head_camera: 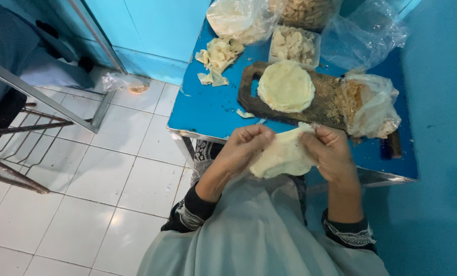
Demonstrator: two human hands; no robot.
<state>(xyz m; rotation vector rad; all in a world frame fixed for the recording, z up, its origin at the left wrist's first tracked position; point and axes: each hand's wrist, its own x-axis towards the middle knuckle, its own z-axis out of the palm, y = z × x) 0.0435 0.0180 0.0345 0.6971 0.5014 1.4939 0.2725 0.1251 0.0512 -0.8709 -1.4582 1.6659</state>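
Both my hands hold one thin, pale sheet of dough (283, 155) just in front of the blue table (203, 110). My left hand (243, 148) pinches its left edge and my right hand (329, 152) pinches its right edge, fingers curled over it. Beyond my hands a round stack of flat dough discs (286, 86) rests on a dark wooden board (326, 105). A clear tray of small dough pieces (293, 45) stands behind the board.
Loose dough scraps (217, 59) lie at the table's far left. Clear plastic bags (364, 33) sit at the back, another bag (374, 105) with crumbs lies on the board's right end. A metal frame (29, 128) stands on the white tiled floor (110, 179) to the left.
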